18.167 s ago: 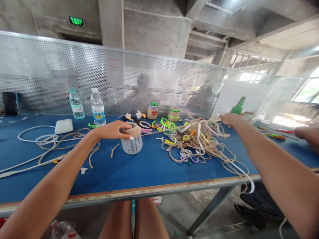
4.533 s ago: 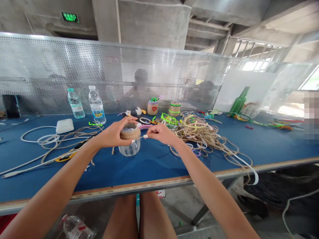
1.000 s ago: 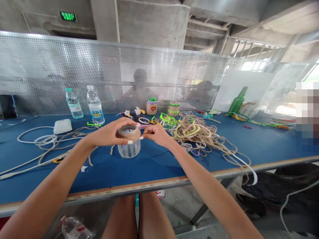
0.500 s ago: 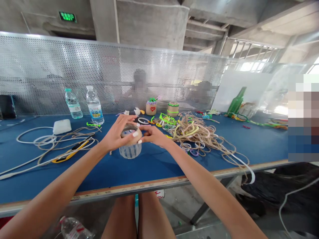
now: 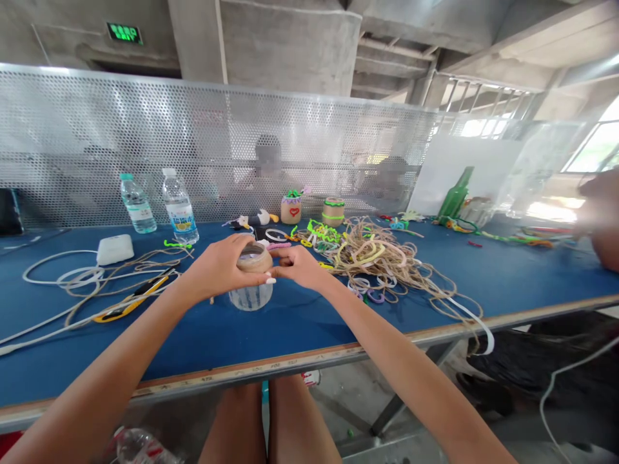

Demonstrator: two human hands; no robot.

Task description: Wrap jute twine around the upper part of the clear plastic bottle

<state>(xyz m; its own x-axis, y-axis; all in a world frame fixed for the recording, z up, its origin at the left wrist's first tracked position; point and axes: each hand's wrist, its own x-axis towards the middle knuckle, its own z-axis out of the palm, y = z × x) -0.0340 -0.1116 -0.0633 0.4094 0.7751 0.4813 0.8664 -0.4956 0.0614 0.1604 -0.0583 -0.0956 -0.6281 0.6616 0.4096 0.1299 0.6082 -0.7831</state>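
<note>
- Since the previous view, the left hand [image 5: 217, 265] has slid down from above the jar, so its rim now shows, and the right hand [image 5: 300, 267] has drawn in close against the jar's right side.
- The left fingers [image 5: 251, 274] curl closed around the front of the twine-wrapped plastic jar [image 5: 251, 297], holding it at the twine band.
- The right fingers [image 5: 285, 256] are curled in, almost closed, at the band's edge. Whether they pinch a thin strand or only touch the jar is too small to tell.
- The jar stands upright on the blue work table [image 5: 309, 345], its lower part bare and ribbed, just in front of the person's body line.
- A loose heap of jute twine [image 5: 382, 258] lies just right of the right hand, mixed with pale strips and bent pipe cleaners.
- A yellow utility knife [image 5: 131, 299] and a white cable [image 5: 62, 277] lie left of the left arm, near a white plastic box [image 5: 115, 249].
- Two water bottles [image 5: 178, 216] stand upright at the far edge, before a perforated metal screen [image 5: 217, 129].
- A co-worker's blurred hand [image 5: 599, 212] enters at the far right, well apart from the jar.
</note>
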